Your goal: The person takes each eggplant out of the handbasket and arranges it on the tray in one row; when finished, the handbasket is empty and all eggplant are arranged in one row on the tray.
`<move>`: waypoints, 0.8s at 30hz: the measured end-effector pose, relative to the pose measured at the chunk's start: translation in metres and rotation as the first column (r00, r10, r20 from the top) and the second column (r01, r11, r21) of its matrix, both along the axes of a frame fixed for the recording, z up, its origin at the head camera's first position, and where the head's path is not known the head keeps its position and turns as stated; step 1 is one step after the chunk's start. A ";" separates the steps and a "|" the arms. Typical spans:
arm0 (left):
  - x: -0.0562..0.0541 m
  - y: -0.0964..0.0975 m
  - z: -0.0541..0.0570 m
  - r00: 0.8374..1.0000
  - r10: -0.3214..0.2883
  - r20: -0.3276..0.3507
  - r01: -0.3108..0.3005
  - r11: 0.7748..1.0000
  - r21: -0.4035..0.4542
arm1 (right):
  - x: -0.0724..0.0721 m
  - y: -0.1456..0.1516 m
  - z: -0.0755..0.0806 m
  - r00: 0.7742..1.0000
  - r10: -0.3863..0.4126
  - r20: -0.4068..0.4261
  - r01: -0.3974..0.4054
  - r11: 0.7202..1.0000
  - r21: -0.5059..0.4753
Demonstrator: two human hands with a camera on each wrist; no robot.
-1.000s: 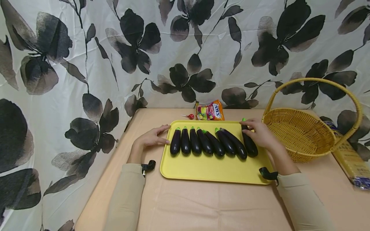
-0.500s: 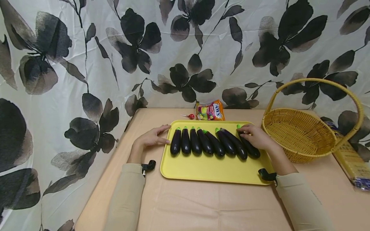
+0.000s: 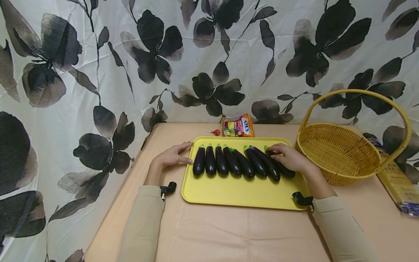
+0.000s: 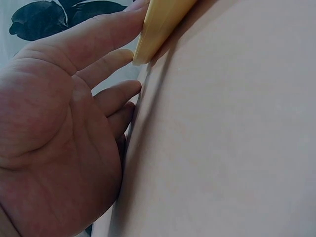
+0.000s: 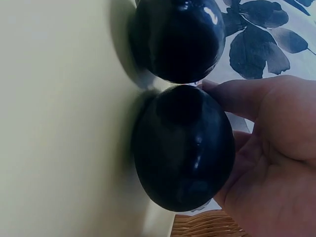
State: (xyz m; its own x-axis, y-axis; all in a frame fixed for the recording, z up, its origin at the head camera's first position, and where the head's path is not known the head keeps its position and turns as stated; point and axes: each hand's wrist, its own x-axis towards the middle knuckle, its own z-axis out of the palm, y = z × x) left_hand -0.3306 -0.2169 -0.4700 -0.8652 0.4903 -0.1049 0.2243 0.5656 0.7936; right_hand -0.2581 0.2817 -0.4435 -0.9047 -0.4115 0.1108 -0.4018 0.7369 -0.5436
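Several glossy dark-purple eggplants with green stem ends lie in a row on a yellow tray. My right hand pinches the upper part of the rightmost eggplant, partly covering it. Seen from the right wrist, that eggplant lies against its neighbour, thumb on one side and fingers on the other. At the tray's left side, my left hand touches the rim with fairly straight thumb and fingertips. The left wrist view shows its bare palm beside the tray edge.
A wicker basket with a tall handle stands right of the tray. Beside it lies a long yellow packet. Behind the tray are a candy bag and a red lollipop. A floral curtain hangs at the back.
My right hand has moved left with the stem end of the rightmost eggplant. That eggplant now slants beside its neighbour, and the gap between them has narrowed. The left hand stays put.
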 end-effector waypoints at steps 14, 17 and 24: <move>-0.002 -0.001 -0.002 1.000 0.003 -0.010 -0.002 1.000 0.008 | 0.000 0.002 0.003 1.000 0.011 0.019 -0.011 1.000 -0.019; -0.003 -0.003 -0.004 1.000 0.016 0.004 -0.016 0.999 0.035 | 0.000 0.002 0.004 1.000 0.008 0.019 -0.007 1.000 -0.017; -0.005 -0.003 -0.002 0.998 0.069 0.007 -0.069 0.994 0.085 | 0.000 0.002 0.008 0.999 -0.010 0.043 0.011 1.000 -0.015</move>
